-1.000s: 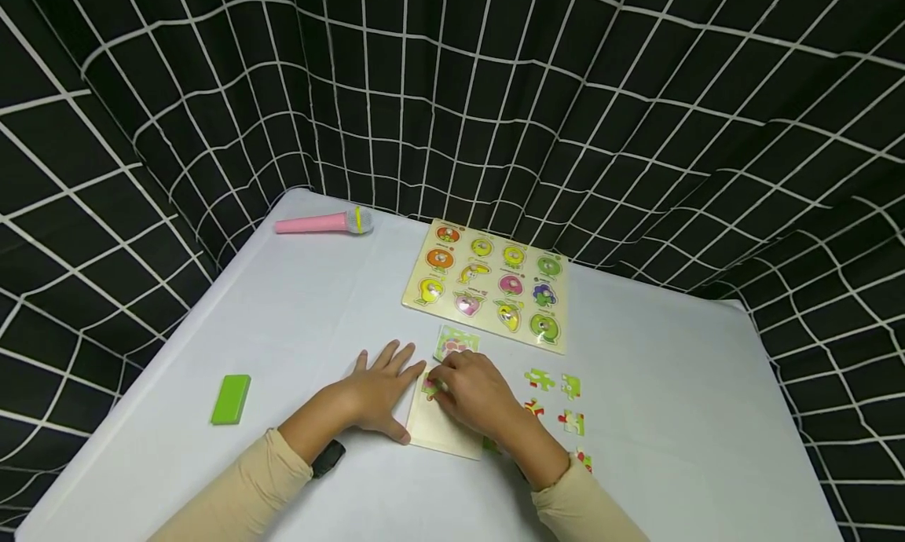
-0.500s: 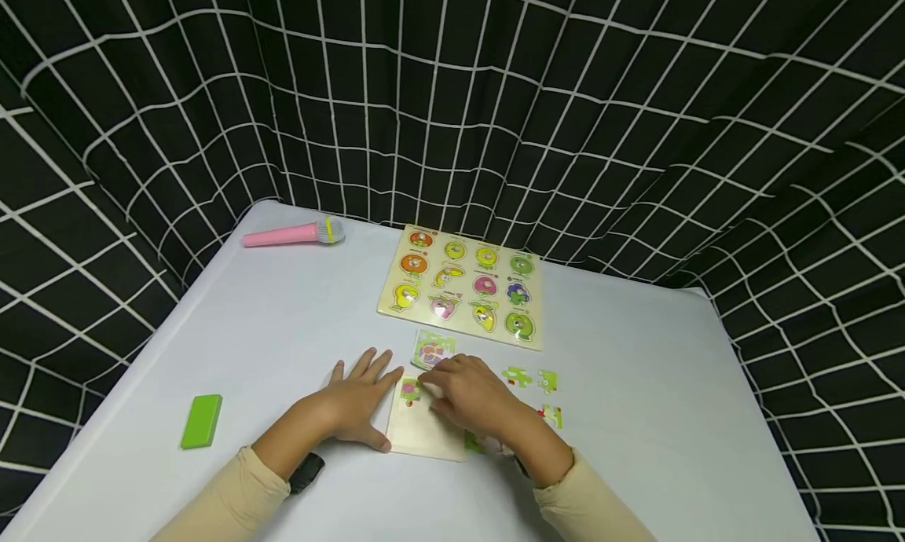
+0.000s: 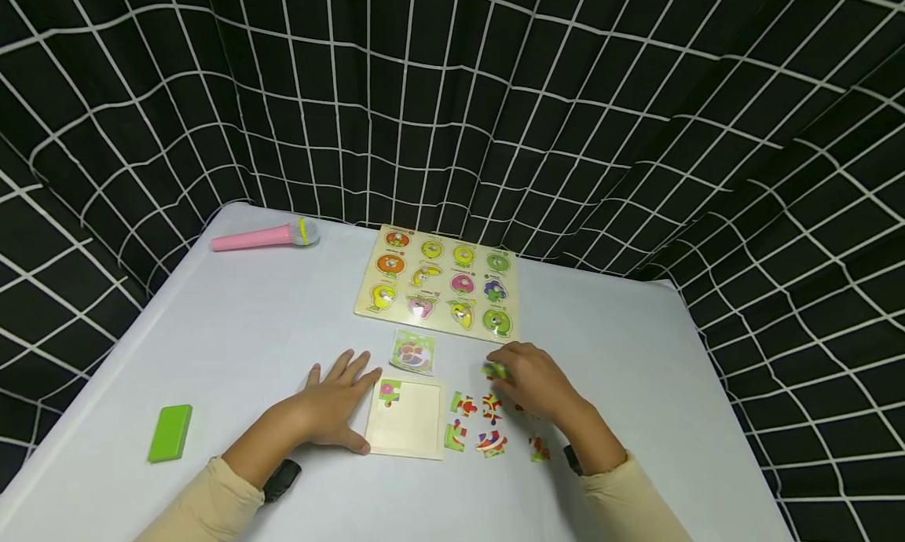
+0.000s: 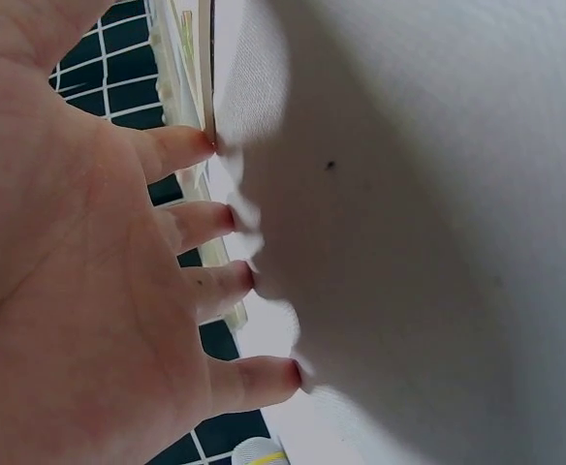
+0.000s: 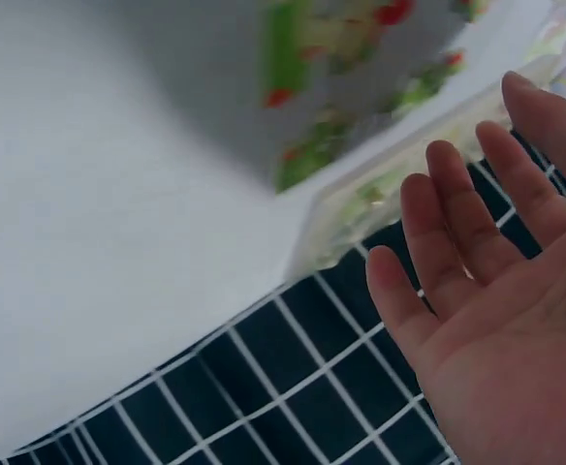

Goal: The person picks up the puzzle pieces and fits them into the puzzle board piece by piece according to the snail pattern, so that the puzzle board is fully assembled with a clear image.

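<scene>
Fingers spread, my left hand (image 3: pixel 321 408) rests flat-armed on the table, its index finger and thumb against the left edge of a shallow wooden puzzle tray (image 3: pixel 406 436). One jigsaw piece (image 3: pixel 390 391) with a pink spot lies in the tray's far left corner. To the right of the tray, my right hand (image 3: pixel 533 381) hovers over loose jigsaw pieces (image 3: pixel 491 443), partly covering several of them. A green piece (image 3: pixel 495 371) shows by its fingertips in the head view. From the right wrist view, the fingers (image 5: pixel 453 218) are loosely extended and hold nothing.
Behind the tray lies a small picture card (image 3: pixel 413 353), and beyond it a wooden fruit peg board (image 3: pixel 368 302). A pink toy microphone (image 3: pixel 254 238) is at the far left, a green block (image 3: pixel 170 433) at the near left. Black gridded curtain (image 3: pixel 452 102) borders the table.
My right hand has let go of the pink-spotted piece in the tray's corner and moved right over the loose pieces. The left hand stays at the tray's edge. The head view has shifted right.
</scene>
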`<action>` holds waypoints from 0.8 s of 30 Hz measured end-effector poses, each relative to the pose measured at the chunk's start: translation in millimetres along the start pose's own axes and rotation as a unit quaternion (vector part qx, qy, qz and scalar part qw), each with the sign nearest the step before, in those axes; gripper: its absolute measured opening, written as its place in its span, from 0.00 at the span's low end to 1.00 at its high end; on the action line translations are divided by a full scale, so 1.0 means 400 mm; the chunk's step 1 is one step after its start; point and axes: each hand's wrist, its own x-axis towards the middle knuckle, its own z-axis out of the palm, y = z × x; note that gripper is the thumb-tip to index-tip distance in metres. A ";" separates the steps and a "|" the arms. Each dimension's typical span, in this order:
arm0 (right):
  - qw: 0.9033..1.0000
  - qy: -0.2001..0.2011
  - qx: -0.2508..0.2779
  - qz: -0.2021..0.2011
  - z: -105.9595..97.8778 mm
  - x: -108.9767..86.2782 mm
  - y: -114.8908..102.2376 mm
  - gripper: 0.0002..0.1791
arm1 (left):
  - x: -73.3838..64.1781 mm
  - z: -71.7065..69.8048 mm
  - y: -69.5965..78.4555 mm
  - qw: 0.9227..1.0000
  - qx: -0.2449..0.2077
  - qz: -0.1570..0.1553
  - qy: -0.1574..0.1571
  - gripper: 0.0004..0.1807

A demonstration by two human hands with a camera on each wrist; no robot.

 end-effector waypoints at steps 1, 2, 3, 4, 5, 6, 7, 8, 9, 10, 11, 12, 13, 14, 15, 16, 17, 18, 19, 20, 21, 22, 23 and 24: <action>1.000 0.000 -0.001 0.004 0.002 -0.002 0.006 0.19 | 0.000 -0.001 -0.001 1.000 0.000 -0.001 0.000 0.61; 1.000 -0.002 -0.002 0.010 0.004 -0.005 0.011 0.18 | 0.000 -0.002 -0.002 1.000 0.001 -0.002 0.000 0.61; 1.000 -0.004 -0.004 0.013 0.008 -0.006 0.015 0.17 | 0.000 -0.003 -0.002 1.000 0.000 -0.003 -0.001 0.61; 1.000 -0.006 -0.006 0.016 0.012 -0.008 0.019 0.16 | 0.000 -0.002 -0.003 1.000 0.001 -0.003 -0.001 0.61; 1.000 -0.007 -0.007 0.018 0.017 -0.009 0.023 0.16 | 0.000 -0.002 -0.003 1.000 0.000 -0.004 -0.001 0.61; 1.000 -0.006 -0.008 0.021 0.021 -0.011 0.026 0.15 | 0.000 -0.001 -0.003 1.000 -0.001 -0.003 -0.001 0.61; 1.000 -0.004 -0.009 0.023 0.026 -0.011 0.029 0.14 | 0.000 -0.001 -0.003 1.000 -0.002 -0.002 -0.001 0.61; 1.000 -0.002 -0.010 0.026 0.031 -0.012 0.032 0.14 | 0.000 0.000 -0.002 1.000 -0.004 -0.001 0.000 0.60; 1.000 0.002 -0.009 0.028 0.035 -0.013 0.035 0.13 | 0.000 0.001 -0.001 1.000 -0.006 -0.001 0.000 0.60; 1.000 0.007 -0.008 0.030 0.039 -0.012 0.035 0.13 | -0.001 0.002 -0.002 1.000 -0.008 0.000 0.002 0.60; 0.999 0.012 -0.006 0.031 0.041 -0.011 0.035 0.12 | -0.002 0.003 -0.003 1.000 -0.010 0.000 0.003 0.60; 0.999 0.016 -0.005 0.031 0.043 -0.009 0.035 0.12 | -0.003 0.004 -0.004 1.000 -0.010 0.000 0.003 0.60; 0.999 0.021 -0.005 0.032 0.045 -0.008 0.035 0.11 | -0.003 0.005 -0.005 1.000 -0.012 0.000 0.004 0.60; 0.999 0.025 -0.004 0.032 0.046 -0.007 0.034 0.11 | -0.004 0.006 -0.005 1.000 -0.012 0.000 0.005 0.60; 0.999 0.028 -0.004 0.032 0.046 -0.005 0.034 0.10 | -0.004 0.008 -0.006 1.000 -0.012 0.000 0.005 0.60; 0.999 0.031 -0.005 0.031 0.046 -0.004 0.033 0.10 | -0.003 0.009 -0.007 1.000 -0.011 0.001 0.007 0.60; 0.999 0.034 -0.006 0.030 0.046 -0.003 0.033 0.10 | -0.003 0.010 -0.007 1.000 -0.011 0.001 0.008 0.60; 0.999 0.036 -0.008 0.030 0.046 -0.002 0.032 0.10 | -0.002 0.011 -0.008 1.000 -0.011 0.001 0.010 0.61; 0.999 0.037 -0.011 0.030 0.046 -0.002 0.032 0.10 | -0.002 0.012 -0.008 1.000 -0.012 0.001 0.011 0.61; 0.999 0.038 -0.012 0.028 0.045 -0.001 0.032 0.10 | -0.001 0.012 -0.008 1.000 -0.012 0.000 0.013 0.61; 0.999 0.038 -0.013 0.028 0.044 -0.001 0.031 0.10 | 0.000 0.013 -0.008 1.000 -0.013 0.000 0.014 0.61; 0.999 0.037 -0.015 0.027 0.044 -0.002 0.031 0.11 | 0.000 0.014 -0.008 1.000 -0.013 0.000 0.015 0.61; 0.999 0.036 -0.017 0.027 0.042 -0.002 0.031 0.11 | 0.001 0.014 -0.008 1.000 -0.013 0.000 0.015 0.61; 0.999 0.035 -0.019 0.028 0.041 -0.003 0.030 0.11 | 0.002 0.014 -0.008 1.000 -0.014 0.000 0.016 0.61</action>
